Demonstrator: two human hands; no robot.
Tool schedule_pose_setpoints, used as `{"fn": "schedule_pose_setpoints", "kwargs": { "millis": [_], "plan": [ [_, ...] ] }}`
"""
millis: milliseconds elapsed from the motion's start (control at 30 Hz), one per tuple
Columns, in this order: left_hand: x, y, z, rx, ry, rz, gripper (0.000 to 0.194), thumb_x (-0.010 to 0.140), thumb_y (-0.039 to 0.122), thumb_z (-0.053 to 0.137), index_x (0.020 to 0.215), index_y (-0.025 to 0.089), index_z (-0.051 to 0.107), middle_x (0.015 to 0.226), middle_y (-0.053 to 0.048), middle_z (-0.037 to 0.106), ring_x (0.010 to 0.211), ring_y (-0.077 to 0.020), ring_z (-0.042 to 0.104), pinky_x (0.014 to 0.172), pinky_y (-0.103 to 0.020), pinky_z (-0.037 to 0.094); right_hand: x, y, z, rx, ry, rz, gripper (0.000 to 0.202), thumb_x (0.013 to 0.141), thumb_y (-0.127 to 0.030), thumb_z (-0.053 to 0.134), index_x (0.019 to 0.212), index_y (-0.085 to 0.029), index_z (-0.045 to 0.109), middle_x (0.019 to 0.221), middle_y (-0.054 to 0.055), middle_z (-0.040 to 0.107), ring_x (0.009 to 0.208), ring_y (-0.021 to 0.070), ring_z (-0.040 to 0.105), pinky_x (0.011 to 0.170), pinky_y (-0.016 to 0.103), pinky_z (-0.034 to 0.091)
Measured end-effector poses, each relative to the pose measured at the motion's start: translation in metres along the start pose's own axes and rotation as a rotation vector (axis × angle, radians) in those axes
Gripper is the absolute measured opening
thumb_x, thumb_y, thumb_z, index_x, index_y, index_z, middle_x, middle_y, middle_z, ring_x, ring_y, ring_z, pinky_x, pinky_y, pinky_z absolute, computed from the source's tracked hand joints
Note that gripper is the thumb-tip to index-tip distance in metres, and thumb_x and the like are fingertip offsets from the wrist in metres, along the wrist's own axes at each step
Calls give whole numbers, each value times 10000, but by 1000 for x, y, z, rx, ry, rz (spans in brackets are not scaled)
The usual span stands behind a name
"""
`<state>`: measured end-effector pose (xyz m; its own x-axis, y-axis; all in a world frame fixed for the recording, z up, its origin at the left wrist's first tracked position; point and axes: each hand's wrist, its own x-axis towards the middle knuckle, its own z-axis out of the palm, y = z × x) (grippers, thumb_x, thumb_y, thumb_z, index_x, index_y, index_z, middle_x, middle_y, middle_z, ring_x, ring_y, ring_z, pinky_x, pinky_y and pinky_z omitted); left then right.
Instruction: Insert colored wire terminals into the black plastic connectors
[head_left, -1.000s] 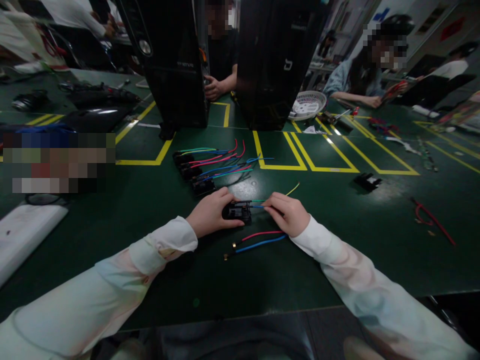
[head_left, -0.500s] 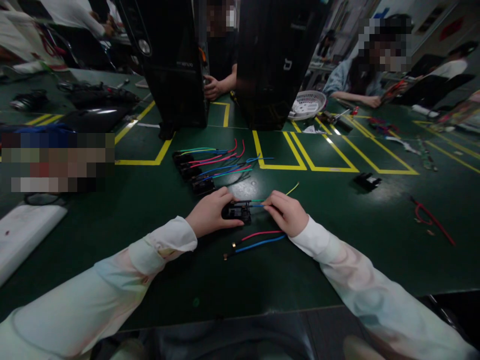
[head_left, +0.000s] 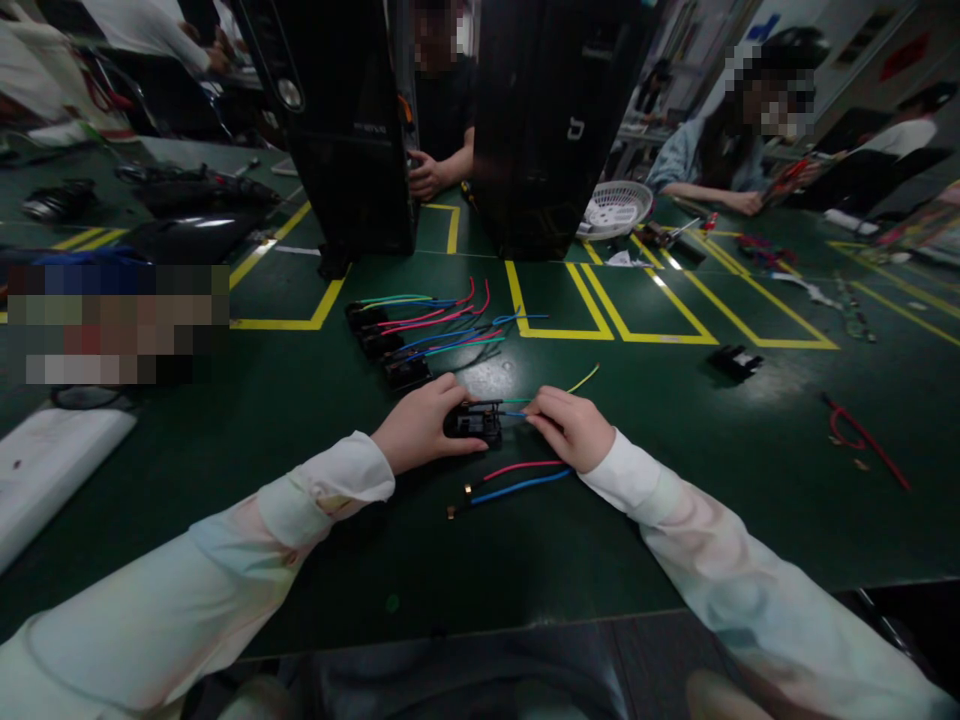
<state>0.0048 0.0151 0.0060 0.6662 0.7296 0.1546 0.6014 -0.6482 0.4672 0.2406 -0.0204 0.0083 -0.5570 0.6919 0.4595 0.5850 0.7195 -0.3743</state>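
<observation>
Left hand (head_left: 420, 425): clamping on a black plastic housing (head_left: 476, 425), thumb along the near side, fingers along the far side. The housing is lying between the two hands, over the near part of the green table (head_left: 525, 570), with its lead side facing right.

Right hand (head_left: 574, 428): thumb and forefinger pressing together on a blue lead (head_left: 513, 413) just outside the housing. A green lead (head_left: 516, 401) is running alongside, and a yellow-green end (head_left: 585, 378) is sticking out beyond the knuckles; the fingers are hiding the middle, so I cannot tell whether the pinch is taking in both leads.

Nearer the person, a loose red wire (head_left: 521, 466) and a loose blue wire (head_left: 517, 488) are lying side by side, brass-coloured terminals pointing left. Beyond the left hand, wired black housings (head_left: 406, 371) are lying in a row.

Handling, judged: housing probably light, stiff, rather smooth; its thin edges could be chipping under hard squeezing. Best hold: the opposite long walls. Leads seem springy, bending easily; best pinched close to the housing.
</observation>
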Motion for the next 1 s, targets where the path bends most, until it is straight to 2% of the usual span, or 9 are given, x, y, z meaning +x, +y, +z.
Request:
{"fn": "schedule_pose_setpoints", "kwargs": {
  "millis": [133,267,433,600,767,933,1000],
  "plan": [
    [0,0,0,5,1,5,473,686,528,625,1013,193,558,947,-41,487,849,-206,531,739,-329,448,1,-1,0,26,71,27,146,888,-171,392,794,-175,503,737,50,526,718,150,522,647,258,437],
    [0,1,0,14,-4,4,468,689,525,622,1015,196,556,947,-40,486,845,-203,532,750,-331,449,1,-1,-1,18,14,10,163,886,-179,392,764,-182,499,711,39,520,682,145,515,620,255,432],
    [0,3,-1,0,-5,-12,468,682,521,629,1012,196,562,942,-41,489,848,-208,533,752,-336,452,1,-1,-1,62,69,36,162,887,-185,383,791,-179,514,744,53,544,717,156,528,653,275,442],
    [0,2,-1,11,-10,-3,474,683,529,626,1017,198,556,947,-40,488,854,-209,536,756,-333,455,0,1,-1,28,-5,-2,166,886,-183,381,796,-176,520,725,49,532,689,151,521,631,263,441],
    [0,2,0,21,-8,-4,474,688,525,625,1017,192,554,952,-44,485,860,-211,535,758,-335,456,1,-1,-2,28,66,1,164,888,-172,379,821,-165,528,745,61,538,724,157,528,657,271,449],
    [-1,2,-1,22,-6,1,471,687,526,626,1015,194,556,949,-43,486,857,-211,538,757,-336,456,1,-1,-2,-4,-15,-26,164,885,-162,384,798,-164,523,715,53,527,681,150,519,620,256,441],
    [0,2,-1,28,-5,0,470,686,523,627,1013,193,557,946,-43,486,857,-211,538,757,-335,455,1,-1,-2,5,8,-21,160,886,-157,382,814,-161,524,731,58,533,702,151,524,639,258,444]
  ]
}}
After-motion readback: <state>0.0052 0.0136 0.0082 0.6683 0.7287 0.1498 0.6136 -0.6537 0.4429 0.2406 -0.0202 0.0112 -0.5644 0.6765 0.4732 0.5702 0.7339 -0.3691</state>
